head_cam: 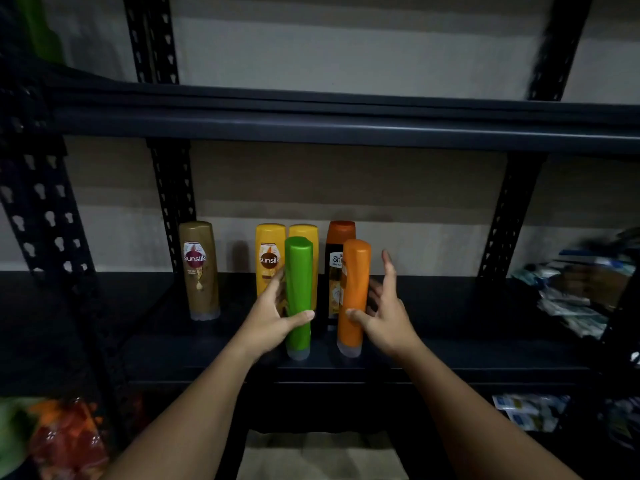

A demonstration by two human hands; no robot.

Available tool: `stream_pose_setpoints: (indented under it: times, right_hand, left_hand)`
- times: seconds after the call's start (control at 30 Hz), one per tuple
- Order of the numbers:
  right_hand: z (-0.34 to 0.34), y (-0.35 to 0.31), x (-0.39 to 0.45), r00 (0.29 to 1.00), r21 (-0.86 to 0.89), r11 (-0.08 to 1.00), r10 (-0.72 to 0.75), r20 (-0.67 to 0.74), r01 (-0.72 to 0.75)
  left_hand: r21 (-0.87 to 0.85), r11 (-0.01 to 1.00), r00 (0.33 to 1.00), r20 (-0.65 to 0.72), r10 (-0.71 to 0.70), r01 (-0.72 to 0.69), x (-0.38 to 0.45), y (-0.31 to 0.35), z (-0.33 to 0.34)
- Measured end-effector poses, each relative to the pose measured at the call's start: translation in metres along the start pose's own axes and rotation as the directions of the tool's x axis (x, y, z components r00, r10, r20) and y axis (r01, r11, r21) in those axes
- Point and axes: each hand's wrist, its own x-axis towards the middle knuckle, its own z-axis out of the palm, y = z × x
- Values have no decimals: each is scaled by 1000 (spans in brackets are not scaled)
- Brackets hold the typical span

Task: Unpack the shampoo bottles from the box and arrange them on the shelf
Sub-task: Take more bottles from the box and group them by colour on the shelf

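Note:
A green shampoo bottle (298, 292) stands cap-down near the front of the dark shelf (450, 344); my left hand (270, 317) is wrapped round its lower half. Right of it stands an orange bottle (354, 289). My right hand (384, 313) touches it with the thumb while the fingers are spread apart beside it. Behind them stand a brown bottle (201, 271), two yellow bottles (270, 258) and a black-and-orange bottle (337, 258). The top of a cardboard box (322, 455) shows at the bottom, between my forearms.
A black perforated upright (45, 223) rises at the left and another (505, 220) at the right. The shelf above (346, 126) hangs over the bottles. Blurred packets (581, 292) lie at the right end of the shelf, and red-orange bags (65, 438) sit lower left.

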Motion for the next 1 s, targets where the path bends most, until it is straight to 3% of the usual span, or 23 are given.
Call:
stream_pose_setpoints:
  times: [0.23,0.37,0.5,0.6,0.87,1.0]
  right_hand:
    - [7,-4,2,992,-86,996,12,-124,-23]
    - [15,-4,2,971,-124,991,20,-237,-50]
    - [10,-4,0,991,-106,993,36,-127,-50]
    - [6,-4,-2,997,-90,994,60,-49,-65]
    - [22,0,2,966,-204,970,81,-244,-133]
    - [29,7,5,955,-255,953,89,-284,-164]
  left_hand:
    - [50,998,992,-122,37,-31,0,0,6]
    - [61,998,992,-120,23,-15,2,0,13]
    - [24,999,999,-12,-34,35,0,-3,4]
    - [4,1000,1000,-19,-20,20,-2,-7,-1]
    - [38,999,981,-194,31,-24,0,-7,10]
    - [43,999,980,-197,23,-15,-3,-3,10]
